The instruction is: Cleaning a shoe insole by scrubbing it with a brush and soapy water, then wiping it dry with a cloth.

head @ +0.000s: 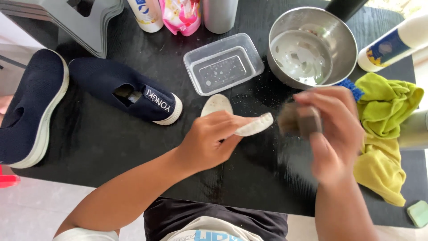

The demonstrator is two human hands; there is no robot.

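Left hand (pixel 209 140) pinching white insole (pixel 249 127), right hand (pixel 332 134) just beside, gripping blurred brush (pixel 298 119)

Person, seen from above: wearing a short-sleeved top, white sleeve edge (pixel 84 234) showing at the left upper arm, blue print on the white chest; dark garment (pixel 214 216) lying across the lap. Forearms and both hands going bare, no jewellery showing.

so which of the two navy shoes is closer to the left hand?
The navy shoe lying across the table with its white toe cap pointing toward the left hand. The other navy shoe sits at the table's far left edge.
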